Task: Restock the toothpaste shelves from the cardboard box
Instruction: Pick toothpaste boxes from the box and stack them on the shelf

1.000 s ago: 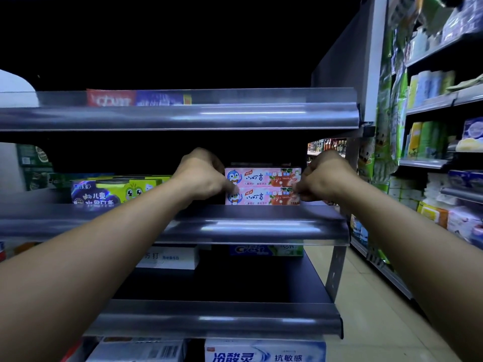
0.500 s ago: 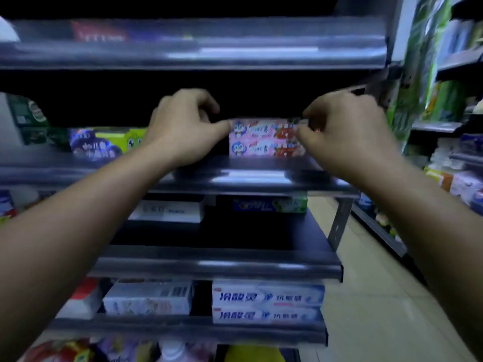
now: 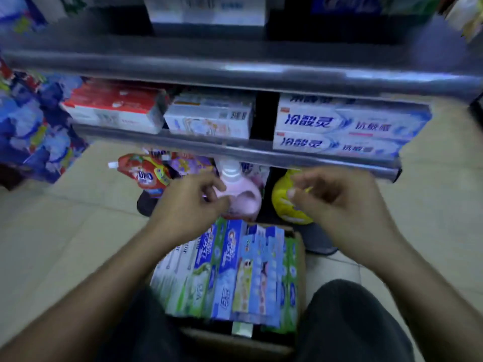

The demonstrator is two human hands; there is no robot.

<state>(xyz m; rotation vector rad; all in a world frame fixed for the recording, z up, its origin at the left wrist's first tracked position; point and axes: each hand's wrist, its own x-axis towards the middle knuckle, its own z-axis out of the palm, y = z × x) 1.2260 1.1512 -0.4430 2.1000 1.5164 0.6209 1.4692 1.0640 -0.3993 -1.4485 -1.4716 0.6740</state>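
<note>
A pale tiled floor (image 3: 65,244) runs along this shop aisle. Nearest, at 6 o'clock between dark trouser legs (image 3: 352,322), sits the cardboard box (image 3: 235,343), packed with toothpaste cartons (image 3: 235,270) standing on edge. Over its far end hover the left hand (image 3: 193,202), toward 11 o'clock of the box, and the right hand (image 3: 337,205), toward 1 o'clock. Both have loosely curled fingers and, as far as the blur allows, grasp nothing.

The step looks like fetching the next cartons. They are best pinched by their upper edges and lifted straight up, so that tight neighbours do not ride along.

Just beyond the knuckles, at 12 o'clock, stand a pink bottle (image 3: 240,197) and a yellow pouch (image 3: 287,207), both easy to knock. Farther off, the shelf rail (image 3: 235,150) forms a raised lip to clear. Behind it a dark gap (image 3: 264,118) lies between the white cartons (image 3: 209,121) and the blue-and-white stack (image 3: 339,126). This seems the likeliest open slot, with little headroom under the upper shelf (image 3: 235,71).
</note>
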